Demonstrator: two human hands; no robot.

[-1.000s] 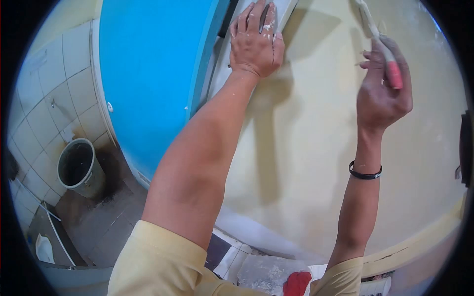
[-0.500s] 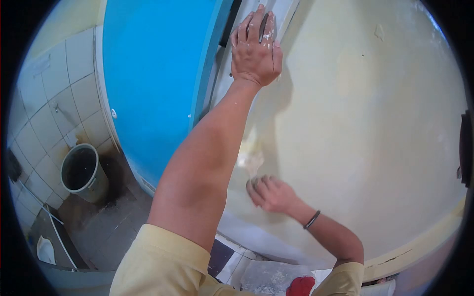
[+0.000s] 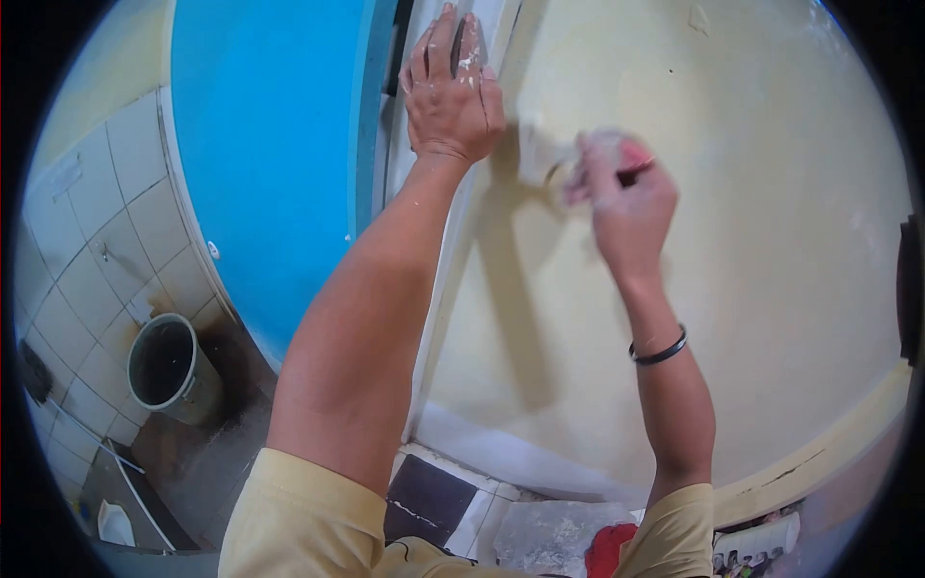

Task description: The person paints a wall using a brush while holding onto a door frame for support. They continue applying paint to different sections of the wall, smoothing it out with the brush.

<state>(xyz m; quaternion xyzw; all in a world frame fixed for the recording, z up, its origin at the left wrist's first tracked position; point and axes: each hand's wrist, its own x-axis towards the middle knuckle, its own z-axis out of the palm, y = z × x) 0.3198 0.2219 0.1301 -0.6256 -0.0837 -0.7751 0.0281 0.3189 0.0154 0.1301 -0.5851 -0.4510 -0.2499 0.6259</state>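
My left hand (image 3: pixel 451 106) lies flat on the white door frame (image 3: pixel 501 14), fingers stretched upward, with white smears on the fingers and knuckles. My right hand (image 3: pixel 621 193), wearing a dark band at the wrist, is raised in front of the pale yellow wall (image 3: pixel 771 241). Its fingers are closed around a putty knife (image 3: pixel 541 159), whose pale blade points left toward the frame. Motion blurs the blade and fingertips. A shadow of the right arm falls on the wall between both hands.
Left of the frame is a bright blue door (image 3: pixel 270 144). Beyond it, a bucket (image 3: pixel 164 366) stands by a tiled wall (image 3: pixel 125 202). Below, a pale, speckled sheet (image 3: pixel 549 535) lies on the floor beside a red item (image 3: pixel 607 549).
My right hand has risen from low on the wall to nearly the height of my left hand, carrying the putty knife. My left hand stays on the frame; the view has shifted slightly right.
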